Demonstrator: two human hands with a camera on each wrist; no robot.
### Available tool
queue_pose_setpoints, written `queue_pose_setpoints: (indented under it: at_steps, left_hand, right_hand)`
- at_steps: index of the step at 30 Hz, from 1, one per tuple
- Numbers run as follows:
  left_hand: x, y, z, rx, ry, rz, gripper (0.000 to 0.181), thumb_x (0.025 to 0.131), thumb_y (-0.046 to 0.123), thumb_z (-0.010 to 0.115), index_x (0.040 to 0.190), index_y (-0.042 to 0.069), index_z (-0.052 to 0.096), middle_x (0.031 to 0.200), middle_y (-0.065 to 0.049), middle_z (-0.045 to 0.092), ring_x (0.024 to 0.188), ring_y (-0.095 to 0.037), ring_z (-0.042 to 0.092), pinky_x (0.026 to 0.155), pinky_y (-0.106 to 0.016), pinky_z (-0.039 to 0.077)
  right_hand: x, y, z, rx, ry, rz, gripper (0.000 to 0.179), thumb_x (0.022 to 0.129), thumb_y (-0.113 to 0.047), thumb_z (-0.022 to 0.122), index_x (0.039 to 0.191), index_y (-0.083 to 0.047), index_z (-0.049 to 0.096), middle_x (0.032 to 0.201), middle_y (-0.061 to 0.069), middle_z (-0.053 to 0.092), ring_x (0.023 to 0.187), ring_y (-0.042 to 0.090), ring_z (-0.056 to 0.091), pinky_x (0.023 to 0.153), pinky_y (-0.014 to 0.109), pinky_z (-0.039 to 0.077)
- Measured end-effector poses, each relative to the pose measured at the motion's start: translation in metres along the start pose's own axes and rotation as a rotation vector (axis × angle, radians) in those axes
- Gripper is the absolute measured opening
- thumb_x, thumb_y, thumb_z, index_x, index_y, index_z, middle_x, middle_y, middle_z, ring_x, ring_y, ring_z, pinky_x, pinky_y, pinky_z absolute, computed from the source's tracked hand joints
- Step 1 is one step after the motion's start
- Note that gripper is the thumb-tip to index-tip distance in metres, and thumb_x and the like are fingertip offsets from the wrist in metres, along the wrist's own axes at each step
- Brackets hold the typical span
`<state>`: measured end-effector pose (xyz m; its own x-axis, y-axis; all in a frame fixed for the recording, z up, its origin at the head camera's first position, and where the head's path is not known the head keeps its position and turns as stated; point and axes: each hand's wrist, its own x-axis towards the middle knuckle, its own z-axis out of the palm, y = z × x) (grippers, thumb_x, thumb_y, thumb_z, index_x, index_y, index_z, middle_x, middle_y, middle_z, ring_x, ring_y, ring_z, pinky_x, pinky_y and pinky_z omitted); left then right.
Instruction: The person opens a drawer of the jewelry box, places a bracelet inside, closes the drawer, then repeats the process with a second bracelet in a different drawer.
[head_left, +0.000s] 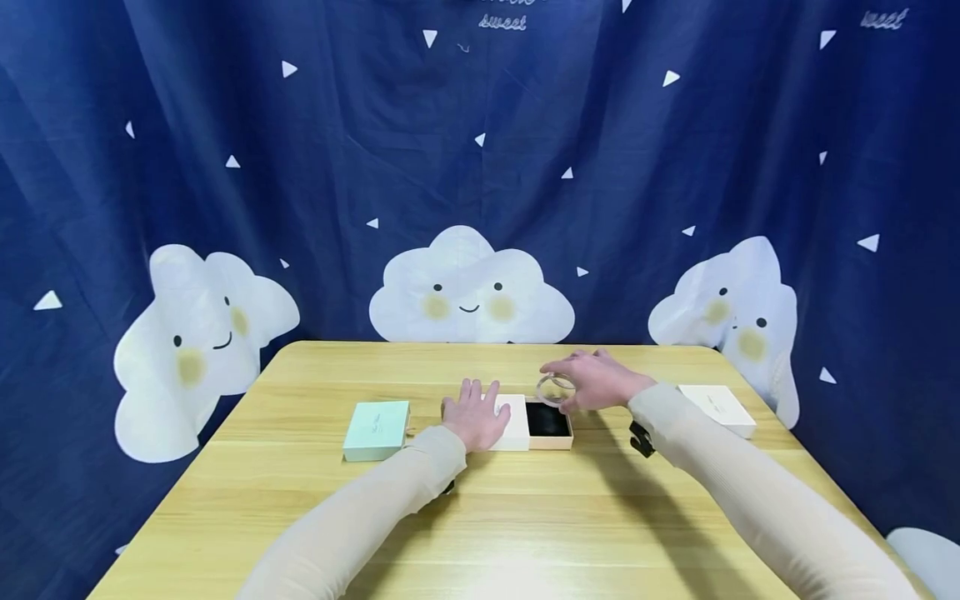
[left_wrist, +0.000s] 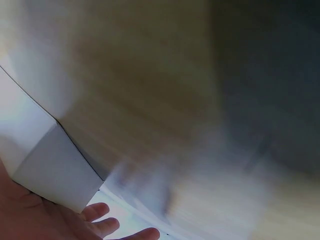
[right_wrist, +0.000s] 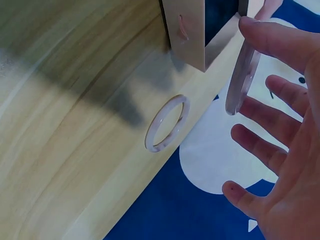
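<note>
My left hand (head_left: 474, 418) lies with fingers spread and straight on the white sleeve (head_left: 514, 432) of a slide-out gift box. From the sleeve's right side juts a drawer (head_left: 551, 444) with a pinkish edge and black lining. In the left wrist view, fingertips (left_wrist: 106, 227) show past the corner of the white sleeve. Above the drawer, my right hand (head_left: 596, 383) pinches a pale, glossy bangle (right_wrist: 242, 80) between thumb and fingers. A second pale bangle (right_wrist: 152, 131) is seen beyond the drawer in the right wrist view, close over the tabletop.
A mint-green box (head_left: 377, 427) sits left of my left hand. To the right, partly behind my right sleeve, is a white box (head_left: 718, 405). Behind the wooden table (head_left: 495, 508) hangs a dark blue curtain (head_left: 480, 183) printed with clouds.
</note>
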<state>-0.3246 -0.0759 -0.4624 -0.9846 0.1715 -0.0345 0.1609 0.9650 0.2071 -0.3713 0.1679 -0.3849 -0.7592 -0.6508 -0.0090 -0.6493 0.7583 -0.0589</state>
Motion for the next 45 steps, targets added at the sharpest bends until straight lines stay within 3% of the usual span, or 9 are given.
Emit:
queue_pose_setpoints:
  at_steps: [17, 25, 39, 45]
  left_hand:
    - [0.003, -0.001, 0.003, 0.0, -0.006, 0.003, 0.067, 0.104, 0.053, 0.02, 0.161, 0.02, 0.025, 0.165, -0.019, 0.024, 0.155, -0.038, 0.016, 0.109, -0.071, 0.029]
    - [0.002, -0.001, 0.0, -0.002, -0.006, 0.008, 0.068, 0.104, 0.055, 0.018, 0.162, 0.02, 0.024, 0.166, -0.019, 0.023, 0.155, -0.038, 0.015, 0.111, -0.07, 0.027]
    - [0.002, -0.002, 0.001, -0.022, -0.016, 0.009, 0.067, 0.104, 0.055, 0.02, 0.162, 0.021, 0.024, 0.165, -0.02, 0.023, 0.155, -0.038, 0.014, 0.11, -0.071, 0.027]
    - [0.003, -0.002, 0.001, -0.028, -0.015, 0.006, 0.067, 0.104, 0.055, 0.021, 0.162, 0.022, 0.024, 0.165, -0.02, 0.024, 0.155, -0.038, 0.014, 0.11, -0.07, 0.027]
  right_hand:
    - [-0.011, -0.012, 0.007, -0.011, -0.039, -0.039, 0.076, 0.077, -0.04, 0.085, 0.145, -0.025, 0.055, 0.146, -0.004, 0.056, 0.136, 0.029, 0.049, 0.101, 0.064, 0.041]
    - [-0.007, -0.018, 0.012, -0.03, -0.048, -0.052, 0.079, 0.076, -0.043, 0.086, 0.146, -0.025, 0.054, 0.132, -0.001, 0.064, 0.13, 0.025, 0.052, 0.099, 0.06, 0.044]
    - [-0.001, -0.027, 0.016, -0.072, -0.057, -0.075, 0.078, 0.074, -0.042, 0.087, 0.143, -0.028, 0.056, 0.115, 0.0, 0.063, 0.112, 0.021, 0.053, 0.098, 0.053, 0.045]
    - [-0.001, -0.03, 0.014, -0.067, -0.051, -0.083, 0.074, 0.075, -0.044, 0.086, 0.141, -0.027, 0.058, 0.113, 0.002, 0.066, 0.111, 0.023, 0.053, 0.098, 0.054, 0.044]
